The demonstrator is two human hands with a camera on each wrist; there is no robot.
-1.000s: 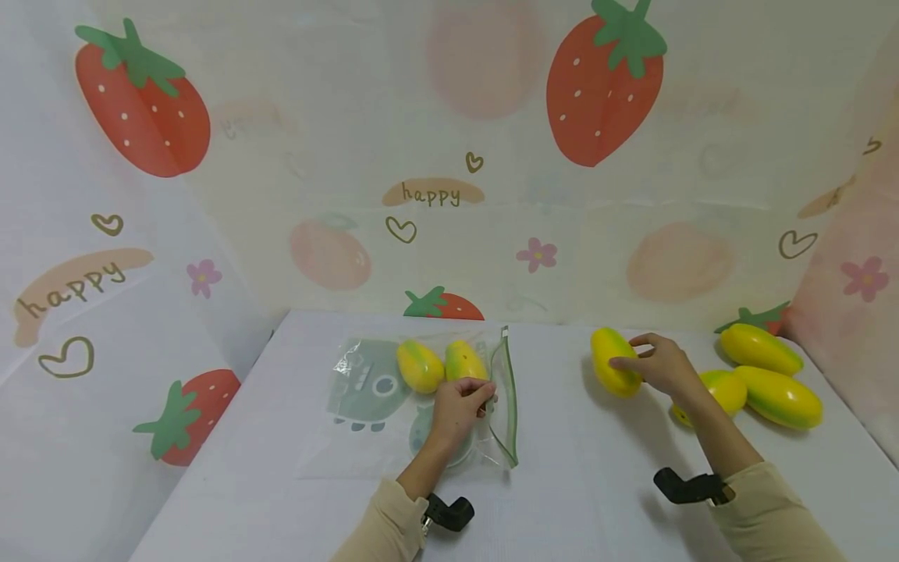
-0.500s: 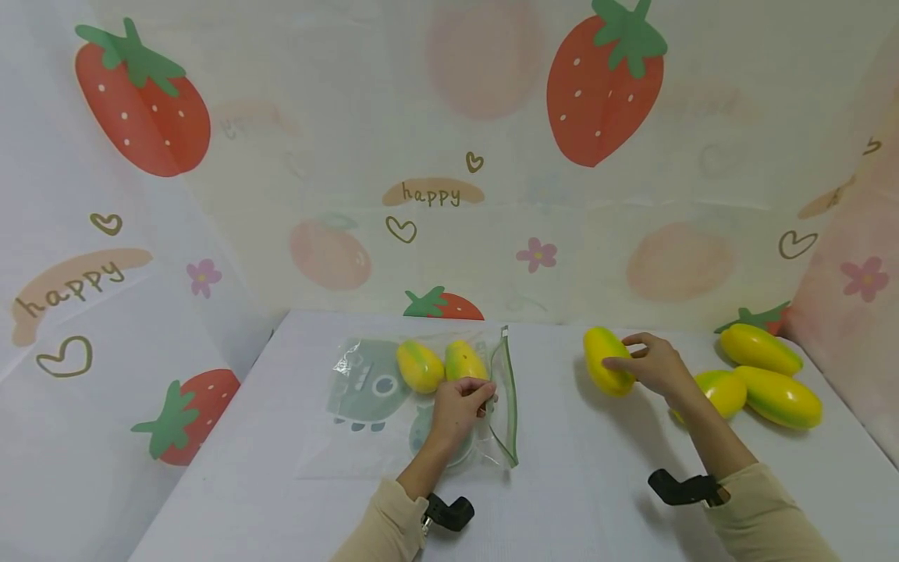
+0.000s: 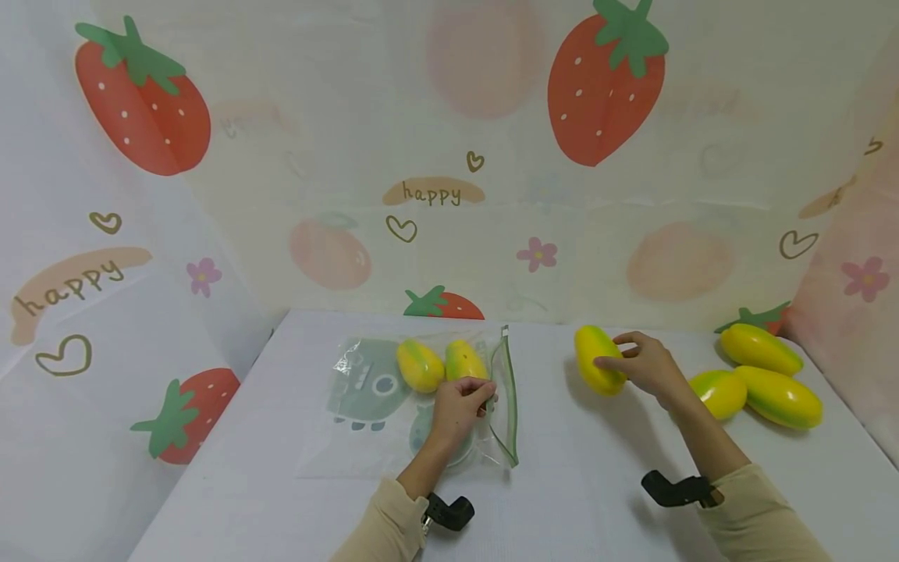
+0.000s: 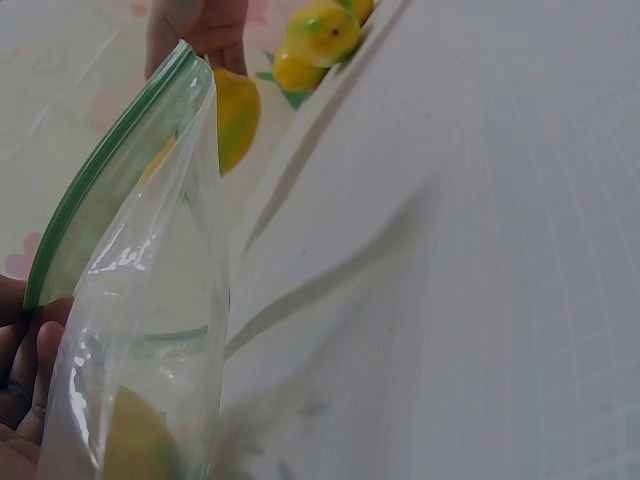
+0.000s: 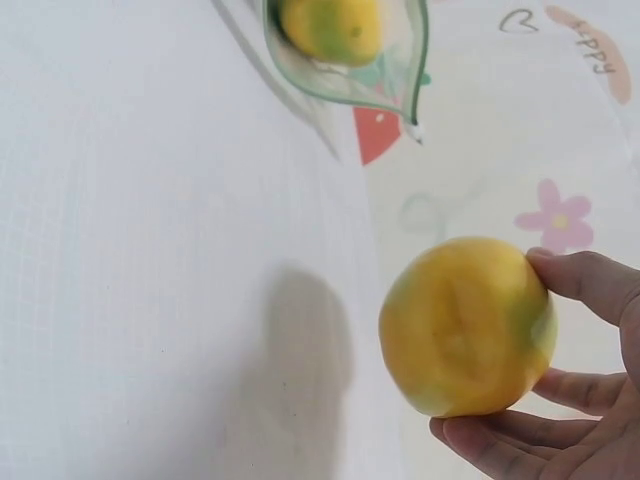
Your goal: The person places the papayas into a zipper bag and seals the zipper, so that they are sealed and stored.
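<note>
My left hand (image 3: 460, 406) pinches the upper edge of a clear zip bag (image 4: 150, 300) near its green-trimmed mouth. The bag lies on the table with a green dinosaur print, and its mouth gapes to the right. Two yellow-green mangoes, a left mango (image 3: 420, 367) and a right mango (image 3: 465, 361), sit inside it. To the right, my right hand (image 3: 649, 367) grips another mango (image 3: 599, 361) between thumb and fingers, held above the table. In the right wrist view, the blunt end of this held mango (image 5: 465, 330) faces the camera.
Three more mangoes lie at the table's right: one at the back (image 3: 761, 348), one in front (image 3: 781, 396), and one partly behind my right forearm (image 3: 719, 393). A printed backdrop (image 3: 597, 211) with strawberries and flowers rises behind the white table (image 3: 562, 499).
My right hand has moved a little to the left with its mango, toward the bag. The left hand and the bag have stayed in place.
</note>
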